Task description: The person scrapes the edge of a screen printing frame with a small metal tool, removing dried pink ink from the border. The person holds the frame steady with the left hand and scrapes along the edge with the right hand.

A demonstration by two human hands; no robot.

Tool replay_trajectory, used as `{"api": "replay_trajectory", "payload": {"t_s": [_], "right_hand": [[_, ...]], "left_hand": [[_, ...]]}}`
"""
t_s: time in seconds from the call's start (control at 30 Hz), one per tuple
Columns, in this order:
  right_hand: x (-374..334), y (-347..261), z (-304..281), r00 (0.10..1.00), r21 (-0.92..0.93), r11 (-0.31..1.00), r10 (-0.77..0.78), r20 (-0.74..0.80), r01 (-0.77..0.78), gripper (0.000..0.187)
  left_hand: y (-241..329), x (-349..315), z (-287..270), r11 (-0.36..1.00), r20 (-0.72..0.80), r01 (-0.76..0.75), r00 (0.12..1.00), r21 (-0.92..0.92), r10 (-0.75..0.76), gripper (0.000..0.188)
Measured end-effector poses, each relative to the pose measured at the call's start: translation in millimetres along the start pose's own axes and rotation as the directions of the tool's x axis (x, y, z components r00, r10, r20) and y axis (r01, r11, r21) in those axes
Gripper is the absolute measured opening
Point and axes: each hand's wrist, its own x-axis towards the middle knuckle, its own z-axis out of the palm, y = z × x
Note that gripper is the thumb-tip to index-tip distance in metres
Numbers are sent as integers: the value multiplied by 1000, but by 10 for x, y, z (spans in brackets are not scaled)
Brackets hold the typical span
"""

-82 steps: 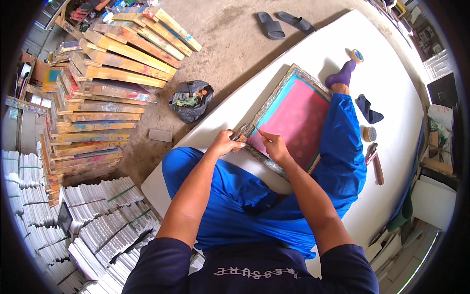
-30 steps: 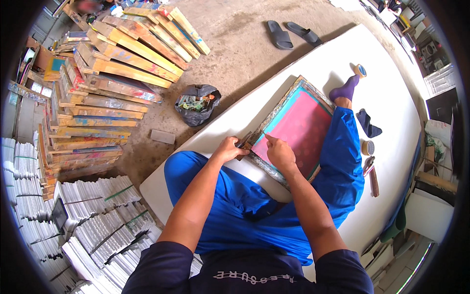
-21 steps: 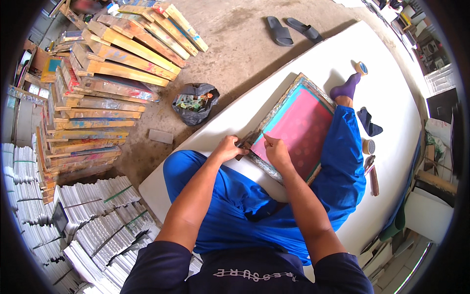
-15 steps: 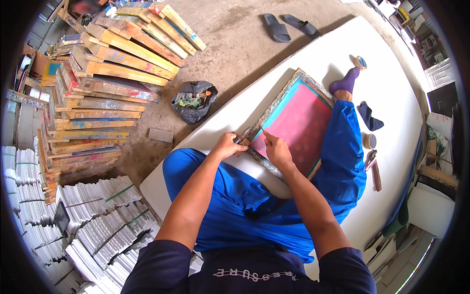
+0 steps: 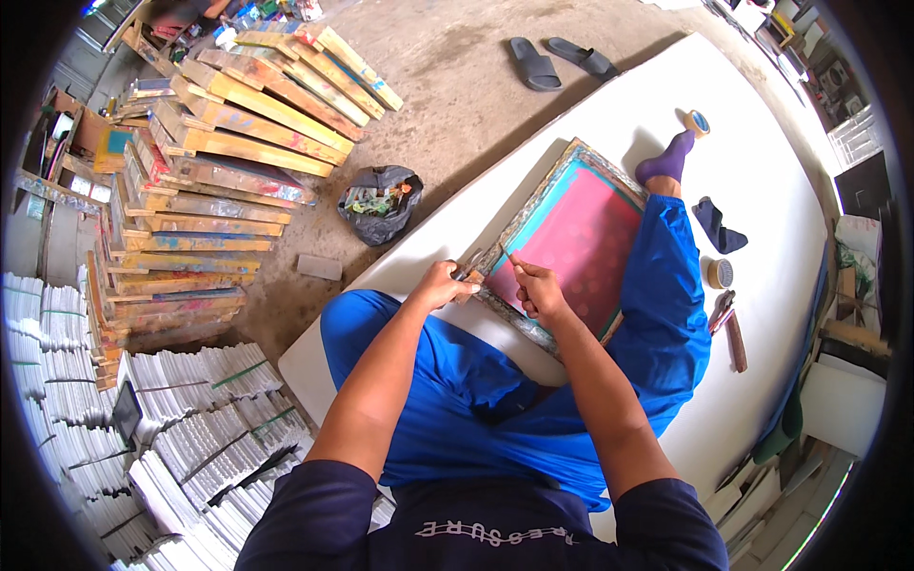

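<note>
A screen-printing frame (image 5: 562,338) with pink mesh (image 5: 595,233) and a turquoise border lies tilted across the white surface, against my bent legs. At its near left corner my left hand (image 5: 441,286) is closed, the thumb pressed on a brownish edge piece. My right hand (image 5: 541,291) is over the mesh beside that corner, fingers curled in a pinch. A thin, narrow piece (image 5: 510,257) sticks out from the right fingertips toward the frame's left edge; its kind is too small to tell.
Tape rolls (image 5: 698,123) (image 5: 720,274), a dark cloth (image 5: 718,226) and a brown-handled tool (image 5: 736,343) lie right of my leg. On the floor are a black bag (image 5: 381,205) and sandals (image 5: 535,65). Wooden frames (image 5: 205,224) and bundled white sheets (image 5: 205,409) stand at left.
My right hand's fingers have curled in from a pointing pose, and a thin piece now shows at their tips. My left hand stays at the frame's corner.
</note>
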Motion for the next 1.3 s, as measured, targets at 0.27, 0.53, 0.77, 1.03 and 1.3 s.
{"api": "replay_trajectory", "payload": {"t_s": [0.27, 0.53, 0.77, 1.03, 1.3], "right_hand": [[390, 407, -158, 831, -437, 755, -556, -31, 489, 37], [-42, -29, -101, 994, -137, 985, -105, -12, 103, 42], [-116, -54, -9, 846, -713, 636, -520, -113, 296, 39], [-192, -197, 59, 844, -824, 519, -526, -99, 227, 36], [-257, -401, 224, 885, -924, 370, -457, -93, 94, 38]], "left_hand": [[113, 23, 35, 998, 31, -19, 999, 61, 18, 48], [92, 9, 5, 999, 21, 9, 1000, 45, -10, 53], [35, 45, 0, 999, 63, 0, 998, -38, 3, 47], [22, 82, 9, 995, 10, -68, 998, 78, 67, 46], [58, 61, 22, 999, 53, -39, 998, 12, 39, 44]]}}
